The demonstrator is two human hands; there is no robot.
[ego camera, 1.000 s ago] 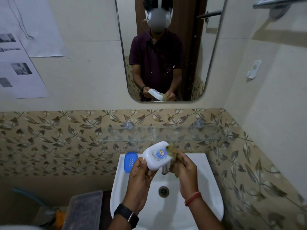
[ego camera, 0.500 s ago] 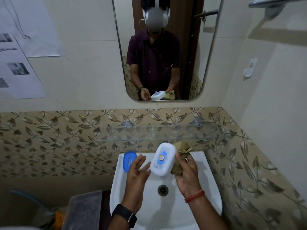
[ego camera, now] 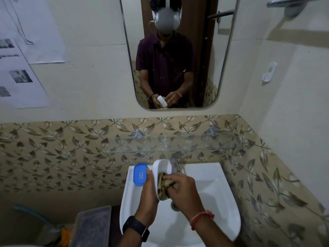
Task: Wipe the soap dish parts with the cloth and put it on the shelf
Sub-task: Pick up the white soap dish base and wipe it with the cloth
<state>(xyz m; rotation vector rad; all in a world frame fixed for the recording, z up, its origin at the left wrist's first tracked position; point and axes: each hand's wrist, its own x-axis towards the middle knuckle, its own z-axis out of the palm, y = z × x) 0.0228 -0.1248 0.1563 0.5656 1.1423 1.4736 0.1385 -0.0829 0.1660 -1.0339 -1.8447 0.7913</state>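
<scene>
My left hand [ego camera: 148, 196] holds the white soap dish cover [ego camera: 162, 166] on edge over the sink, its hollow side facing right. My right hand [ego camera: 181, 188] grips a crumpled tan cloth [ego camera: 162, 187] and presses it into the hollow of the cover. The blue perforated soap dish tray [ego camera: 140, 174] lies on the sink's back left corner, just left of my left thumb. A glass shelf [ego camera: 170, 145] is fixed to the tiled wall above the sink.
The white sink [ego camera: 219, 193] has a chrome tap [ego camera: 174, 165] right behind the cover and a drain partly hidden by my right hand. A mirror [ego camera: 178, 50] hangs above. A clear lidded plastic box [ego camera: 90, 227] stands at lower left. Papers [ego camera: 21, 77] are stuck on the left wall.
The white cover has gone from my right hand to my left and turned hollow side inward. My right hand has pushed the cloth into it. The view has dipped slightly.
</scene>
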